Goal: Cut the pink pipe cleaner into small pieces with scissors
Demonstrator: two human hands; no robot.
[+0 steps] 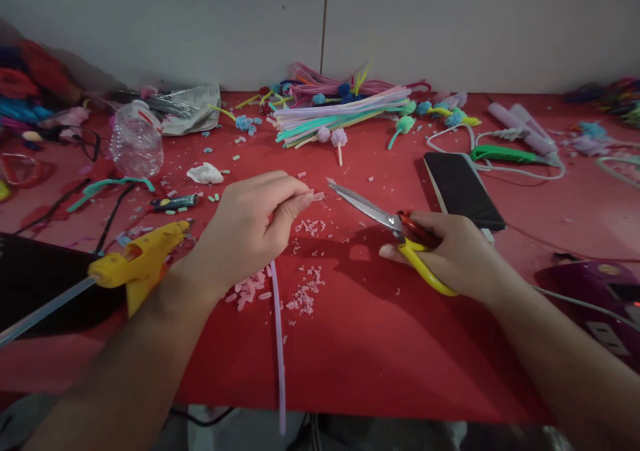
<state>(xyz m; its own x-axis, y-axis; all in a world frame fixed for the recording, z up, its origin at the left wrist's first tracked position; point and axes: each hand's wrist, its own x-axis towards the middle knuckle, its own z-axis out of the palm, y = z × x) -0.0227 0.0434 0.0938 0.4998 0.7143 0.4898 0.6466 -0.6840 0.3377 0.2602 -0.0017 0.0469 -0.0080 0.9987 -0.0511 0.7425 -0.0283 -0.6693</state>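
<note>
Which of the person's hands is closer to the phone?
Right. The right hand is just on the near side of the phone, holding scissors; the left hand is farther away, well to the phone's left.

Scissors (393, 222) are showing smooth, shiny metal blades w/ slick plastic-looking handles, while lilac stem (279, 344), pink piece (318, 196) & pink bits (303, 298) are looking matt, soft & fuzzy. Table (400, 371) is looking smooth w/ a low sheen, & wall (175, 24) is reading flat & matt. Clear btl (137, 144) is gleaming like thin plastic, phone (467, 191) is looking dark, smooth & glossy, glue gun (156, 243) is looking like hard plastic, & wht scrap (205, 173) is looking like matt, crumpled paper.
</note>
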